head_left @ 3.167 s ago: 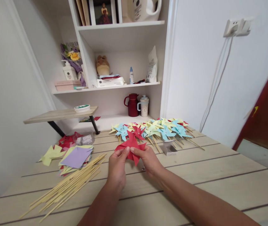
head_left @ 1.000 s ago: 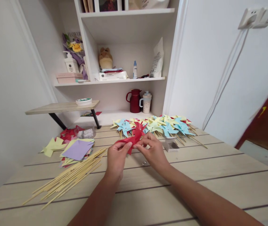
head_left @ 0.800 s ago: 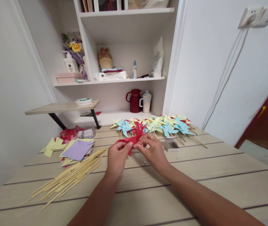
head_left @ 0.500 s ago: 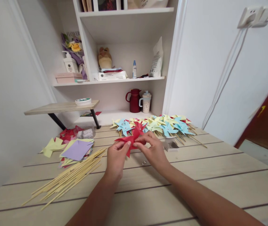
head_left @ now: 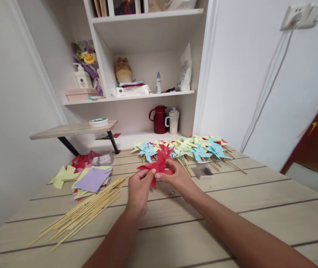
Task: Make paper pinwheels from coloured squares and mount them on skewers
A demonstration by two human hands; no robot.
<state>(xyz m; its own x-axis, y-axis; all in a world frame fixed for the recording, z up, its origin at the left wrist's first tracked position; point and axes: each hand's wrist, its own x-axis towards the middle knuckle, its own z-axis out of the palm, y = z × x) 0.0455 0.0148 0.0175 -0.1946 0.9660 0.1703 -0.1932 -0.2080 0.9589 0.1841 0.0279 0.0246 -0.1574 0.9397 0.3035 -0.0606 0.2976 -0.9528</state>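
A red paper pinwheel (head_left: 157, 168) is held just above the wooden table (head_left: 231, 208), in the middle of the view. My left hand (head_left: 138, 190) pinches it from below with thumb and forefinger. My right hand (head_left: 178, 178) pinches its centre from the right side. Behind them lies a row of finished pinwheels (head_left: 186, 149) in blue, yellow and red on sticks. A bundle of bamboo sticks (head_left: 83, 212) lies to the left of my left arm.
A stack of coloured paper squares (head_left: 91, 180) and cut red and yellow pieces (head_left: 75, 165) lie at the left. A small clear box (head_left: 202, 170) stands right of my hands. Shelves hold a red jug (head_left: 158, 119) and a cup (head_left: 172, 121). A low wooden stand (head_left: 72, 130) sits at the back left.
Both hands have kept hold of the red pinwheel and turned it; its blades now spread flatter toward me. The right fingers shifted onto its centre. The camera tilted slightly.
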